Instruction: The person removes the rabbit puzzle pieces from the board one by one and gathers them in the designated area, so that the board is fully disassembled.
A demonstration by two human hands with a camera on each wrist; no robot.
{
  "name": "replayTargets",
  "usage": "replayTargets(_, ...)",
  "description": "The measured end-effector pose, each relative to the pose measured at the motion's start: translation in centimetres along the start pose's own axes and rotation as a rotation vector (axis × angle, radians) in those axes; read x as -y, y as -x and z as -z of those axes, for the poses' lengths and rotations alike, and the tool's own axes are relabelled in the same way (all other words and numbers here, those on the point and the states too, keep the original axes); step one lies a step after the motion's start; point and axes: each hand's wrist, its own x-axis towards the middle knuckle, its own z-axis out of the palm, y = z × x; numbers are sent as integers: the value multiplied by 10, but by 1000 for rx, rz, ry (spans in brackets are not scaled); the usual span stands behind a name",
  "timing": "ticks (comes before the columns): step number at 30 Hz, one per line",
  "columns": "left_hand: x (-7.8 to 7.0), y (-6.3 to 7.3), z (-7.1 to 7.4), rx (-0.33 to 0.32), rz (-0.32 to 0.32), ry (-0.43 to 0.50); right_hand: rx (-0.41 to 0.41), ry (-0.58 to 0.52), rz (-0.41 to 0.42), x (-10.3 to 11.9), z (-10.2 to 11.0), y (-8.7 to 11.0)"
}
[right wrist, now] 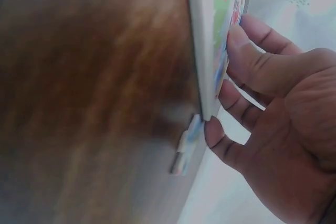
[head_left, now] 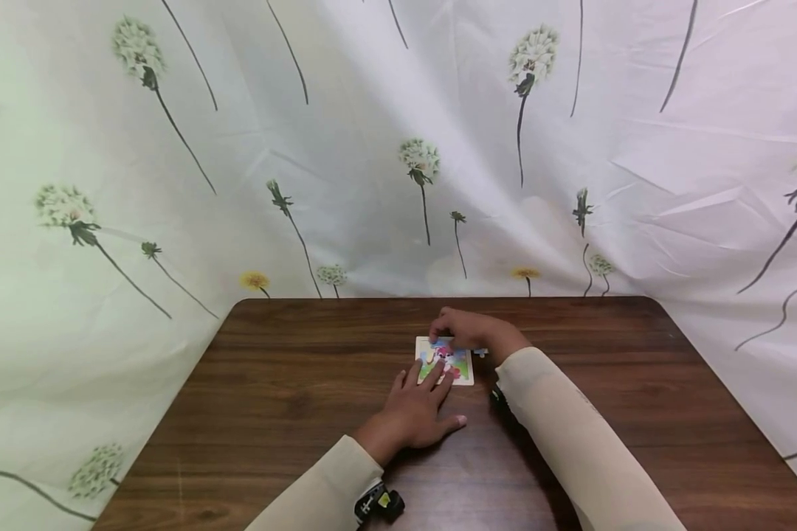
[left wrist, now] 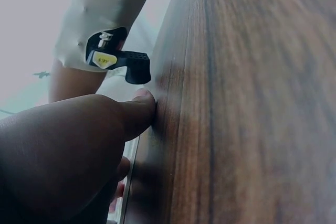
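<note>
A small square jigsaw puzzle (head_left: 464, 362) with a white border and a colourful cartoon picture lies on the table. My left hand (head_left: 415, 414) rests flat with spread fingers over its near edge, holding it down. My right hand (head_left: 468, 328) is bent over the far side, its curled fingers and thumb pinching a small puzzle piece at the board's upper left; the fingers mostly hide it. In the right wrist view the right thumb (right wrist: 247, 59) lies close against the picture. A loose puzzle piece (right wrist: 188, 148) lies on the table beside the board's right edge, partly under the right wrist in the head view.
The brown wood-grain table (head_left: 292, 413) has rounded far corners. Behind it hangs a pale curtain (head_left: 345, 184) printed with dandelions. A black wrist camera mount (head_left: 380, 503) sits at the left cuff, and another shows on the right sleeve (left wrist: 100, 14).
</note>
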Motion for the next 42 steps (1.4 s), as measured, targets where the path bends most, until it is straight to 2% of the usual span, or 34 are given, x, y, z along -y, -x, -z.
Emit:
replayTargets(5,0,0,-1,-3,-5,3,28,23,-34,8,3,-3)
replayTargets(12,1,0,0,-9,-8,1,-15,4,-34,10,4,-4)
replayTargets(16,1,-1,-1,-7,-11,2,-35,34,-37,9,4,-2)
replayTargets(24,1,-3,-3,-1,-2,-3,-50,98,-30,12,5,3)
replayTargets(30,1,-2,-1,4,5,0,-66,118,7,11,6,10)
replayTargets(36,0,-2,0,1,6,10,-95,82,33,8,5,16)
replayTargets(42,-1,-1,0,3,6,11,-112,-37,25,1,6,19)
